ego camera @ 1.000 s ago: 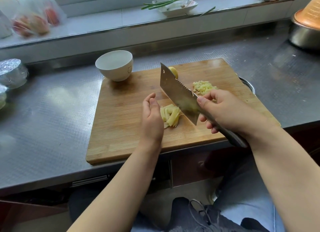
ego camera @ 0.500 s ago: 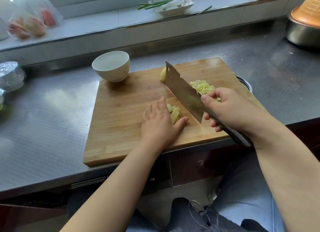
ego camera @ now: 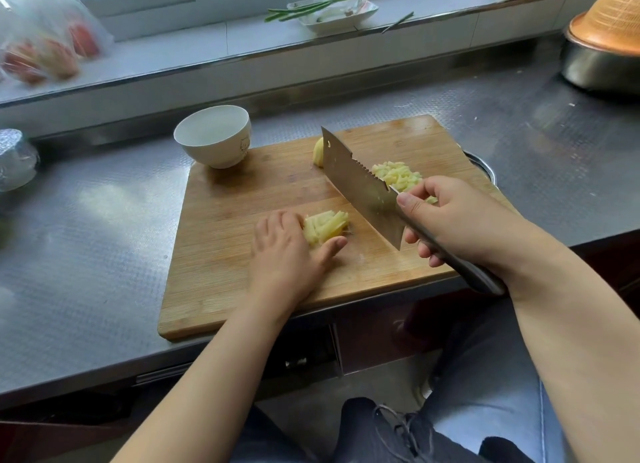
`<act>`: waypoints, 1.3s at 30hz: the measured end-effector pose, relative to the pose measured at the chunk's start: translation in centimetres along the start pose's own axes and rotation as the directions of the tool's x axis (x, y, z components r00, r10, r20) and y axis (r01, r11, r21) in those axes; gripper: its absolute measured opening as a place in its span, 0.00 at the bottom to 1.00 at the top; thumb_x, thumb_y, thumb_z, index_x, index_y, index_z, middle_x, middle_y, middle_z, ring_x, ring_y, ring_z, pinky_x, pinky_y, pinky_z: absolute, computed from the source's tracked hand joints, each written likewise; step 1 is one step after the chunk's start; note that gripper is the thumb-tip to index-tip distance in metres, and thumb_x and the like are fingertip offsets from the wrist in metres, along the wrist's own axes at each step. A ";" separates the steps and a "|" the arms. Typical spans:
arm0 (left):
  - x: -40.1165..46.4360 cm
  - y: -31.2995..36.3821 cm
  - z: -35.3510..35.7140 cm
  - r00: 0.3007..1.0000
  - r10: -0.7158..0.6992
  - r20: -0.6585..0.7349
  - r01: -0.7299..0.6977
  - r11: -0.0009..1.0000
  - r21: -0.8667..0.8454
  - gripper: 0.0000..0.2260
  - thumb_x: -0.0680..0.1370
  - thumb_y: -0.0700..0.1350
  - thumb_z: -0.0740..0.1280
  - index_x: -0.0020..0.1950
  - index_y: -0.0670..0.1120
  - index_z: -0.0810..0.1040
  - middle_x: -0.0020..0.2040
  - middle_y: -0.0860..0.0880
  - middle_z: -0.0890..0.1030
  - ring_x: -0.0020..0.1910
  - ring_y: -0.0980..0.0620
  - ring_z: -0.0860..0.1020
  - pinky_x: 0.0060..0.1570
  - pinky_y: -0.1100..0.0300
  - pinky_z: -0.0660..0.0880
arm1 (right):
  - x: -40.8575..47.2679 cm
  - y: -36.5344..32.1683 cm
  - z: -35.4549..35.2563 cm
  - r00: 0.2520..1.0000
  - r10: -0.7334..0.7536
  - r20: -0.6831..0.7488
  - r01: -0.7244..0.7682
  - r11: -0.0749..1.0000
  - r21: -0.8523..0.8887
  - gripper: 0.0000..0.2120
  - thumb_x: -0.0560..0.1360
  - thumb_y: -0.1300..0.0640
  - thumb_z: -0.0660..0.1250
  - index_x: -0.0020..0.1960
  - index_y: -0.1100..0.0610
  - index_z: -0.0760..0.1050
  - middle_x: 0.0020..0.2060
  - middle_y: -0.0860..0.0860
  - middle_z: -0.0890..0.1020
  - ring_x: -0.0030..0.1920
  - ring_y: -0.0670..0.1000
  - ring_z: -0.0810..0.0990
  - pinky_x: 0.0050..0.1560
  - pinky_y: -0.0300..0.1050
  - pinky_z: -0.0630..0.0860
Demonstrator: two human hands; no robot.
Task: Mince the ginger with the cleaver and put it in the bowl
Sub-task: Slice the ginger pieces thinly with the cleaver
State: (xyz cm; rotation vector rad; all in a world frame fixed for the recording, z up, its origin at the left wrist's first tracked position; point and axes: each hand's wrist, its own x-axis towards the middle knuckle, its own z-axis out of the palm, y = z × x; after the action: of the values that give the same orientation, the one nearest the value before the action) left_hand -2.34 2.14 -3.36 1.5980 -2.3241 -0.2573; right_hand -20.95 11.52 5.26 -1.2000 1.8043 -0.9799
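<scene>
On the wooden cutting board (ego camera: 242, 272) lies a bundle of ginger strips (ego camera: 327, 225). My left hand (ego camera: 287, 254) holds that bundle down, fingers curled over its left end and thumb along its near side. My right hand (ego camera: 460, 220) grips the cleaver (ego camera: 360, 185) by its handle; the blade stands on edge, to the right of the strips and apart from them. A heap of minced ginger (ego camera: 398, 175) sits behind the blade. A ginger chunk (ego camera: 318, 152) shows at the blade's far tip. The empty white bowl (ego camera: 214, 135) stands at the board's far left corner.
The board lies on a steel counter (ego camera: 86, 237) whose front edge runs just below it. A foil-wrapped container (ego camera: 15, 159) is at the left, a steel pot with an orange lid (ego camera: 609, 47) at the far right. The sill holds a dish with scallions (ego camera: 332, 10) and bagged produce (ego camera: 45, 52).
My left hand went from standing edge-on beside the ginger strips to lying over them, gathering them into a tight bundle. The cleaver stayed nearly where it was, to the bundle's right.
</scene>
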 end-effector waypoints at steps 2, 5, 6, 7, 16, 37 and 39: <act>-0.1 0.0 0.1 1.000 -0.016 -0.012 0.016 0.999 -0.051 0.31 0.73 0.69 0.58 0.64 0.47 0.69 0.63 0.48 0.70 0.64 0.48 0.63 0.66 0.54 0.61 | 0.0 0.0 0.1 1.000 -0.001 0.006 0.001 1.000 -0.001 0.09 0.82 0.51 0.60 0.49 0.57 0.71 0.36 0.57 0.80 0.26 0.47 0.75 0.25 0.41 0.75; 0.0 0.2 0.0 1.000 -0.021 -0.012 0.019 0.988 -0.155 0.24 0.75 0.64 0.63 0.64 0.50 0.72 0.63 0.50 0.69 0.65 0.50 0.63 0.65 0.57 0.61 | 0.0 0.0 0.2 1.000 -0.002 0.007 0.002 1.000 -0.002 0.09 0.82 0.50 0.60 0.49 0.56 0.71 0.35 0.56 0.80 0.25 0.46 0.75 0.25 0.41 0.75; 0.1 0.2 0.0 1.000 -0.007 -0.011 0.005 0.984 -0.180 0.23 0.75 0.62 0.64 0.64 0.50 0.73 0.63 0.51 0.69 0.65 0.50 0.63 0.65 0.58 0.61 | 0.0 0.1 0.2 1.000 -0.002 0.007 0.002 1.000 -0.001 0.09 0.82 0.50 0.61 0.48 0.56 0.71 0.35 0.56 0.80 0.25 0.46 0.75 0.25 0.41 0.75; 0.1 0.1 0.0 1.000 0.012 -0.011 -0.014 0.980 -0.198 0.22 0.76 0.61 0.65 0.64 0.50 0.74 0.63 0.51 0.69 0.65 0.51 0.63 0.64 0.59 0.60 | 0.0 0.1 0.2 1.000 -0.001 0.007 0.001 1.000 0.002 0.09 0.82 0.50 0.61 0.48 0.56 0.71 0.35 0.56 0.80 0.25 0.46 0.75 0.25 0.41 0.75; 0.5 0.8 0.2 0.998 0.059 -0.029 -0.063 0.980 -0.189 0.24 0.74 0.66 0.63 0.63 0.52 0.73 0.63 0.51 0.68 0.66 0.51 0.62 0.63 0.58 0.60 | -0.1 0.0 0.3 1.000 -0.001 0.007 0.001 1.000 -0.013 0.10 0.82 0.50 0.61 0.49 0.56 0.71 0.35 0.56 0.80 0.26 0.47 0.75 0.25 0.42 0.76; 1.3 0.4 0.3 0.968 0.238 0.077 -0.220 0.957 -0.192 0.31 0.75 0.61 0.64 0.74 0.53 0.57 0.70 0.51 0.65 0.69 0.51 0.62 0.70 0.49 0.61 | -0.6 -0.5 1.5 0.998 -0.007 0.056 0.006 1.000 0.022 0.09 0.83 0.52 0.60 0.49 0.57 0.71 0.33 0.56 0.78 0.24 0.46 0.74 0.24 0.42 0.74; 1.4 0.7 0.5 0.970 0.228 0.082 -0.217 0.968 -0.126 0.30 0.76 0.61 0.62 0.73 0.51 0.57 0.69 0.51 0.65 0.69 0.50 0.61 0.71 0.50 0.60 | -0.4 -0.4 1.6 0.999 -0.004 0.051 0.003 1.000 0.022 0.09 0.83 0.52 0.59 0.49 0.57 0.71 0.33 0.56 0.78 0.23 0.46 0.74 0.23 0.41 0.74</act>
State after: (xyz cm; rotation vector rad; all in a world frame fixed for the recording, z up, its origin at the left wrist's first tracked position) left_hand -3.64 1.11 -3.42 1.2830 -2.4850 -0.4174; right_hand -19.21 11.49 5.01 -1.2050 1.7479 -0.9598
